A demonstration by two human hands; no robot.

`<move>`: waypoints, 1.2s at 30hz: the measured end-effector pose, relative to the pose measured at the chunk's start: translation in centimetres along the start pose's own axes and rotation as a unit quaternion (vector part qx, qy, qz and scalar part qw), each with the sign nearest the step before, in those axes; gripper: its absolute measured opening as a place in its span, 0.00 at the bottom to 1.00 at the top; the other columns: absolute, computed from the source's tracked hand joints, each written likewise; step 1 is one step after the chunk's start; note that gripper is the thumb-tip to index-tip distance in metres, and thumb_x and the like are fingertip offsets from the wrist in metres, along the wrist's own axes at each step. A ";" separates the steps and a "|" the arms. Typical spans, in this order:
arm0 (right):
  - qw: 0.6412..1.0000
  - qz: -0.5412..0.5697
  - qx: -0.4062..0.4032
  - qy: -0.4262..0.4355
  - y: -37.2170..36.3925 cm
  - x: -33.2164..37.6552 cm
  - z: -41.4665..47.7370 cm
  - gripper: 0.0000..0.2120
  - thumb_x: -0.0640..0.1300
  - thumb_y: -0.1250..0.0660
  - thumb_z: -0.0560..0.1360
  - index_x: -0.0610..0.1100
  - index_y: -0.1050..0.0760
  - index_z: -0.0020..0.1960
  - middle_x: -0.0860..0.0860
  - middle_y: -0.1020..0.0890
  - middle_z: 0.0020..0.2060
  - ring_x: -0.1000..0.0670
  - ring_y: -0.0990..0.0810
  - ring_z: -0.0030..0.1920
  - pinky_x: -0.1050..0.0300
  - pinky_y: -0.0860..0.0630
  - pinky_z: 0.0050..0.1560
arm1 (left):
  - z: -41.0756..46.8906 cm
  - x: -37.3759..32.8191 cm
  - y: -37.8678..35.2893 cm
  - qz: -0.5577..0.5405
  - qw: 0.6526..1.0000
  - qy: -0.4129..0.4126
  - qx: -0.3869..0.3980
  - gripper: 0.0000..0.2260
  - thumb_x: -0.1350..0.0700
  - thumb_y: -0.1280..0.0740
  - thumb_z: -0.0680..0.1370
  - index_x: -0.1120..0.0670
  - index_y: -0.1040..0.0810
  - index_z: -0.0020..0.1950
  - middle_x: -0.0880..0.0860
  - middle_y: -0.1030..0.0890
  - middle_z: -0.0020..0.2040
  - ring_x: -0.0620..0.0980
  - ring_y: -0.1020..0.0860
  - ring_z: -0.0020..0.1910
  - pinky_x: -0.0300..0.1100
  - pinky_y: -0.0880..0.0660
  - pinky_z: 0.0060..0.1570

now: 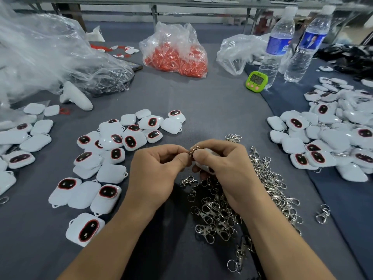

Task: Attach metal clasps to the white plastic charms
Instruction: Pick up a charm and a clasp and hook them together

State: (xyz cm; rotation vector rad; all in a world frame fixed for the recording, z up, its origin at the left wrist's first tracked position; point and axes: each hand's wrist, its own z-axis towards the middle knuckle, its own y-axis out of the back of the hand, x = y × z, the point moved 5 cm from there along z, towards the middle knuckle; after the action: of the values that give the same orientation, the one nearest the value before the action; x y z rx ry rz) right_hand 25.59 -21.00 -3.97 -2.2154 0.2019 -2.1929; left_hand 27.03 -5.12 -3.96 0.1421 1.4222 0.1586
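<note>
My left hand (159, 168) pinches a small metal clasp (194, 150) between thumb and fingers above the table centre. My right hand (224, 168) curls round a white plastic charm (204, 166), mostly hidden in the palm, and its thumb and forefinger meet the clasp at the charm's loop. Loose white charms with red-ringed black ovals (113, 150) lie spread to the left. Under and right of my right wrist sits a heap of silver clasps (242, 203). A second pile of white charms (333, 138) covers the right side; some show clasps.
At the back stand a clear bag of red pieces (177, 55), crumpled clear plastic bags (40, 53), two water bottles (276, 47), and a green timer (256, 81). A white handheld device (75, 97) lies at left. Grey cloth (201, 110) covers the table.
</note>
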 end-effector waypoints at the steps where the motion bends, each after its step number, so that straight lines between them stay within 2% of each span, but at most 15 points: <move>1: 1.000 -0.011 -0.009 0.000 0.0 0.0 0.0 0.06 0.33 0.28 0.74 0.42 0.15 0.42 0.43 0.15 0.35 0.47 0.18 0.33 0.57 0.24 0.31 | -0.1 0.0 0.1 0.006 1.000 -0.001 -0.012 0.08 0.61 0.25 0.74 0.48 0.13 0.41 0.47 0.14 0.36 0.46 0.15 0.37 0.39 0.20 0.42; 4: 0.998 -0.056 -0.035 0.003 0.2 -0.1 0.0 0.06 0.35 0.26 0.74 0.45 0.15 0.41 0.41 0.15 0.35 0.45 0.16 0.33 0.50 0.20 0.34 | -0.2 0.0 0.4 0.017 0.999 -0.007 -0.044 0.09 0.59 0.25 0.74 0.43 0.14 0.42 0.45 0.14 0.36 0.44 0.15 0.38 0.44 0.19 0.45; 7: 0.997 -0.072 -0.040 0.004 0.1 -0.3 0.0 0.06 0.37 0.25 0.73 0.46 0.15 0.40 0.42 0.16 0.32 0.45 0.17 0.32 0.41 0.18 0.37 | -0.3 -0.4 0.7 0.046 0.997 -0.021 -0.062 0.10 0.57 0.24 0.74 0.40 0.15 0.44 0.41 0.15 0.36 0.42 0.15 0.38 0.42 0.19 0.45; 10: 0.991 -0.110 -0.070 0.021 0.2 -0.2 0.0 0.08 0.36 0.26 0.73 0.47 0.16 0.40 0.45 0.17 0.30 0.48 0.18 0.31 0.48 0.21 0.33 | -0.6 -1.0 1.3 0.092 0.990 -0.049 -0.099 0.09 0.54 0.24 0.73 0.39 0.16 0.42 0.36 0.16 0.36 0.39 0.18 0.36 0.32 0.23 0.40; 12: 0.980 -0.161 -0.109 0.049 0.5 0.0 0.1 0.08 0.37 0.26 0.73 0.49 0.16 0.39 0.47 0.16 0.30 0.47 0.19 0.30 0.49 0.22 0.32 | -0.9 -1.6 1.5 0.159 0.977 -0.076 -0.117 0.07 0.51 0.25 0.73 0.38 0.17 0.41 0.34 0.17 0.37 0.37 0.19 0.39 0.28 0.26 0.42; 14: 0.966 -0.203 -0.138 0.082 0.7 0.5 0.0 0.09 0.38 0.25 0.73 0.51 0.17 0.38 0.52 0.16 0.31 0.49 0.19 0.31 0.54 0.22 0.32 | -1.1 -1.9 1.5 0.230 0.962 -0.095 -0.114 0.05 0.48 0.24 0.72 0.38 0.16 0.44 0.37 0.17 0.40 0.40 0.19 0.45 0.37 0.24 0.49; 16: 0.957 -0.230 -0.140 0.107 0.5 0.9 -0.1 0.09 0.39 0.24 0.72 0.52 0.17 0.38 0.56 0.16 0.31 0.54 0.19 0.31 0.62 0.24 0.31 | -1.2 -2.0 1.3 0.258 0.956 -0.100 -0.094 0.08 0.46 0.24 0.71 0.37 0.15 0.49 0.37 0.17 0.45 0.42 0.20 0.51 0.43 0.24 0.54; 17: 0.954 -0.244 -0.133 0.115 0.2 1.1 -0.2 0.09 0.40 0.24 0.72 0.53 0.17 0.38 0.58 0.16 0.31 0.55 0.19 0.31 0.63 0.24 0.31 | -1.2 -2.0 1.2 0.249 0.959 -0.106 -0.080 0.10 0.46 0.23 0.70 0.38 0.15 0.51 0.37 0.17 0.47 0.41 0.20 0.53 0.43 0.24 0.56; 19: 0.951 -0.259 -0.119 0.122 -0.2 1.2 -0.4 0.09 0.39 0.23 0.72 0.53 0.17 0.38 0.58 0.16 0.31 0.55 0.19 0.32 0.58 0.23 0.33 | -0.9 -1.9 0.9 0.216 0.968 -0.118 -0.056 0.11 0.51 0.22 0.70 0.39 0.14 0.51 0.35 0.16 0.47 0.37 0.20 0.52 0.41 0.23 0.56; 23: 0.953 -0.255 -0.114 0.118 -0.3 1.3 -0.5 0.09 0.40 0.23 0.71 0.53 0.16 0.37 0.57 0.16 0.30 0.54 0.19 0.31 0.56 0.23 0.32 | -0.3 -1.4 1.0 0.165 0.982 -0.079 -0.048 0.09 0.54 0.21 0.70 0.39 0.13 0.43 0.35 0.16 0.41 0.33 0.19 0.45 0.23 0.31 0.46; 26: 0.954 -0.259 -0.107 0.101 -0.3 1.0 -0.5 0.09 0.41 0.23 0.71 0.54 0.16 0.37 0.57 0.17 0.29 0.54 0.20 0.30 0.60 0.24 0.30 | 0.0 -1.0 0.8 0.150 0.986 -0.068 -0.038 0.08 0.55 0.23 0.71 0.40 0.14 0.40 0.35 0.16 0.39 0.35 0.19 0.45 0.23 0.32 0.45; 30: 0.954 -0.275 -0.090 0.084 -0.8 0.7 -0.5 0.10 0.43 0.22 0.71 0.59 0.16 0.40 0.57 0.19 0.26 0.56 0.24 0.26 0.65 0.29 0.26 | -0.2 -0.8 0.6 0.136 0.987 -0.085 -0.016 0.10 0.60 0.25 0.73 0.43 0.16 0.43 0.40 0.16 0.42 0.41 0.18 0.48 0.37 0.25 0.51; 31: 0.953 -0.278 -0.087 0.082 -0.9 0.7 -0.5 0.09 0.43 0.23 0.71 0.59 0.16 0.40 0.57 0.19 0.26 0.57 0.25 0.25 0.65 0.29 0.26 | -0.3 -0.9 0.5 0.146 0.985 -0.093 -0.014 0.10 0.60 0.25 0.74 0.43 0.17 0.43 0.40 0.16 0.43 0.41 0.19 0.48 0.36 0.26 0.51; 34: 0.960 -0.253 -0.093 0.074 -0.6 0.6 -0.4 0.10 0.41 0.23 0.71 0.57 0.15 0.38 0.56 0.18 0.28 0.53 0.21 0.29 0.65 0.28 0.28 | -0.3 -0.9 0.4 0.149 0.984 -0.092 -0.017 0.09 0.58 0.26 0.74 0.42 0.17 0.44 0.39 0.17 0.41 0.39 0.19 0.46 0.26 0.30 0.45; 36: 0.963 -0.240 -0.097 0.078 -0.2 0.6 -0.3 0.11 0.40 0.24 0.71 0.56 0.15 0.37 0.56 0.17 0.29 0.53 0.20 0.31 0.67 0.28 0.29 | -0.3 -0.8 0.3 0.143 0.986 -0.081 -0.007 0.08 0.57 0.25 0.74 0.42 0.16 0.44 0.37 0.16 0.40 0.37 0.19 0.45 0.25 0.31 0.45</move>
State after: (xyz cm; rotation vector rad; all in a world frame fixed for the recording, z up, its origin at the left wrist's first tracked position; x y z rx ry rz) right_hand 25.36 -20.80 -3.30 -2.3960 -0.1462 -2.7007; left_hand 26.66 -4.99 -3.18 0.3418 1.2341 0.3854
